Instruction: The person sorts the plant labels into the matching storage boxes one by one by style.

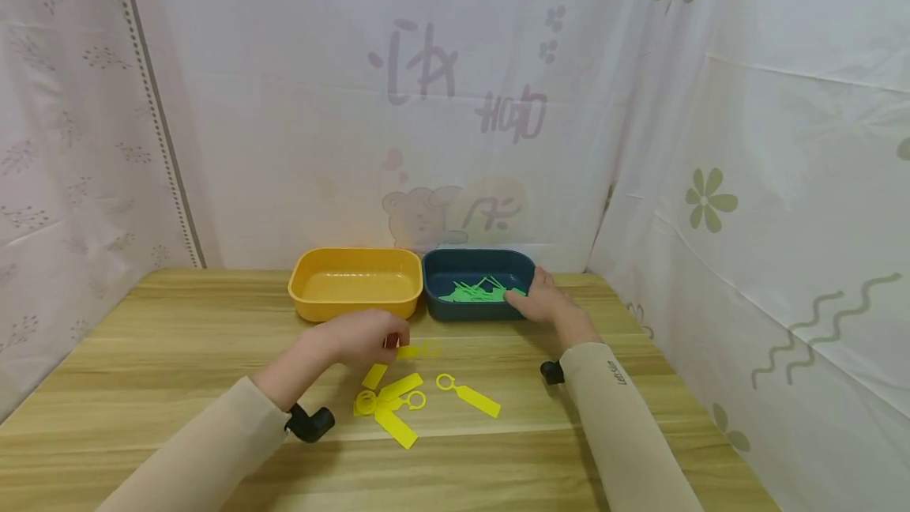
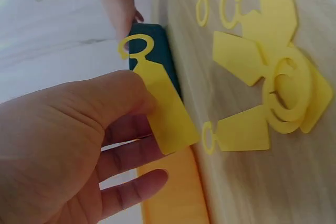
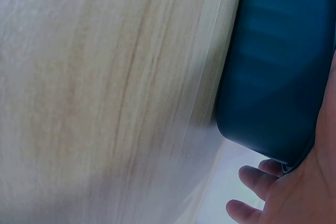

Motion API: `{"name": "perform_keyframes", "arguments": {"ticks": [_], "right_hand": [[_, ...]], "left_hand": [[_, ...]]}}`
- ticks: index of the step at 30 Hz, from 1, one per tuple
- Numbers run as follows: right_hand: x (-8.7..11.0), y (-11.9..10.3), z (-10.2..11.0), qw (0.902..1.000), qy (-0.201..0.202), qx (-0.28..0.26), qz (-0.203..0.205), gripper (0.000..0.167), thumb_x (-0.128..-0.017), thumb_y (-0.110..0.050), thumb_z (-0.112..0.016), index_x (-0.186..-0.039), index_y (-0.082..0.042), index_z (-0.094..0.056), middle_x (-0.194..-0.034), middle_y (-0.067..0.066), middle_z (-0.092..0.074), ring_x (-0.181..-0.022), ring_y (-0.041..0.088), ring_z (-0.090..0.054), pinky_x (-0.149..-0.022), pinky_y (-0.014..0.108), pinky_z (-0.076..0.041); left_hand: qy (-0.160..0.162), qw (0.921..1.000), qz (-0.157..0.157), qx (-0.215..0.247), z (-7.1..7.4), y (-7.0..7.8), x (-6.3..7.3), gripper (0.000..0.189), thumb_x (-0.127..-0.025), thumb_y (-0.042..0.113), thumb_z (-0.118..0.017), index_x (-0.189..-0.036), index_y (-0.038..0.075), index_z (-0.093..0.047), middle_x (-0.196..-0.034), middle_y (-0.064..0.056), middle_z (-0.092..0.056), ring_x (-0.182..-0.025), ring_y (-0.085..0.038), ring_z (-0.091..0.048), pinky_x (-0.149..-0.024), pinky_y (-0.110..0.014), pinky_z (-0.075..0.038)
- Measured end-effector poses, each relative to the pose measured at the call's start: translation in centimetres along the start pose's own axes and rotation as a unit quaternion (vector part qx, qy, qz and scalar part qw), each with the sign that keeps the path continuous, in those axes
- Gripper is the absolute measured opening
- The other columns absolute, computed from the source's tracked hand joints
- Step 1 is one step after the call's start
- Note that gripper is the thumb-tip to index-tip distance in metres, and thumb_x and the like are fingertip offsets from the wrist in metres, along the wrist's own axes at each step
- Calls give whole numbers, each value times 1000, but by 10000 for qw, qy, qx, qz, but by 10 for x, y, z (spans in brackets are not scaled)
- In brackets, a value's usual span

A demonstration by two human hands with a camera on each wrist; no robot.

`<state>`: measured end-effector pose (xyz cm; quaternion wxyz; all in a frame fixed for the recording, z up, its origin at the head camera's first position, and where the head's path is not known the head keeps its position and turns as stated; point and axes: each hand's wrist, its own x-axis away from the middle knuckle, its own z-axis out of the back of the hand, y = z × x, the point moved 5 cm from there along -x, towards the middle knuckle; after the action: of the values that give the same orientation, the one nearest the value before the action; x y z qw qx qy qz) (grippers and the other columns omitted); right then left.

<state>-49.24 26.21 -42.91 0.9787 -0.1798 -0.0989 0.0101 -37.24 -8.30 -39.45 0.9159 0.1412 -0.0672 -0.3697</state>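
In the head view, my left hand (image 1: 359, 336) is over the table in front of the orange-yellow bin (image 1: 348, 310). Thumb and fingers pinch a flat yellow ring-ended tag (image 2: 167, 106), its open ring pointing away from the palm. Below this hand lie several similar yellow tags (image 2: 244, 132), some overlapping. My right hand (image 1: 546, 305) grips the right end of the dark blue bin (image 1: 444, 311). Its thumb reaches over the rim, and its other fingers (image 3: 257, 182) lie outside the end wall. Green strips or tags (image 1: 472, 291) fill the bottom of the blue bin.
Both bins stand side by side at the back of the wooden table (image 1: 178, 385), close to a printed white curtain (image 1: 284, 141). One yellow tag (image 1: 479, 400) lies apart, right of the pile. Another curtain (image 1: 782, 259) hangs along the right side.
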Motion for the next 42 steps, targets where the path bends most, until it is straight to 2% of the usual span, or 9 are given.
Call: {"name": "perform_keyframes", "arguments": {"ticks": [4,6,9,12,17,21,27,33,42], "right_hand": [[-11,5,-2,10000,42,-10,2,117,-105,-69,-47,-171,6,14,-182,30,9,-167,58,-5,-131,77,-9],[-7,2,-1,9999,79,-35,56,118,-105,-69,-48,-171,8,12,-182,31,9,-167,57,-5,-131,77,-9],[-6,2,1,9998,119,-86,149,118,-105,-70,-48,-171,10,8,-182,32,7,-168,55,-7,-131,77,-10],[3,-4,5,9997,83,-98,197,116,-106,-70,-45,-171,10,9,-181,32,8,-168,55,-6,-131,76,-9],[11,-8,7,9997,106,-11,205,111,-109,-66,-42,-170,10,12,-182,31,10,-168,55,-5,-132,75,-7],[8,-6,6,9996,139,74,230,111,-109,-66,-42,-170,10,11,-182,31,10,-169,52,-5,-133,75,-6],[1,-2,3,9997,132,-19,193,116,-106,-69,-45,-170,11,9,-181,32,9,-168,55,-5,-130,78,-6],[-5,1,1,9999,71,-56,85,117,-105,-70,-45,-171,7,12,-182,29,11,-168,54,-4,-131,78,-5],[11,-6,4,9999,48,-4,165,112,-109,-68,-42,-171,8,13,-182,29,11,-169,54,-4,-133,74,-7]], "left_hand": [[266,9994,-236,50,10,-1,0,13,-98,7,-77,-107,16,-78,-91,8,-69,-82,-10,-59,-79,-27,-55],[405,9987,-308,85,16,-1,0,13,-98,6,-76,-106,16,-77,-90,8,-68,-81,-10,-59,-78,-27,-54],[606,9978,-207,147,26,-2,2,13,-99,8,-76,-108,16,-77,-91,8,-67,-81,-10,-59,-78,-26,-54],[868,9960,-70,213,37,-4,4,15,-100,8,-75,-114,14,-77,-94,6,-69,-82,-11,-60,-79,-27,-55],[1390,9899,0,294,55,-7,6,19,-101,10,-72,-120,8,-77,-97,1,-73,-82,-14,-62,-78,-29,-58],[1752,9836,232,368,66,-14,10,24,-103,14,-69,-125,7,-75,-99,-1,-75,-83,-14,-64,-79,-32,-58],[2153,9734,590,508,74,-26,15,27,-106,16,-67,-130,7,-73,-104,-6,-75,-83,-18,-64,-79,-35,-58],[2388,9657,836,589,79,-36,18,31,-107,15,-66,-134,1,-70,-107,-12,-76,-77,-19,-63,-72,-33,-56],[2611,9528,1371,726,79,-61,20,32,-108,11,-62,-136,-3,-67,-109,-19,-75,-71,-21,-60,-69,-34,-53]]}}
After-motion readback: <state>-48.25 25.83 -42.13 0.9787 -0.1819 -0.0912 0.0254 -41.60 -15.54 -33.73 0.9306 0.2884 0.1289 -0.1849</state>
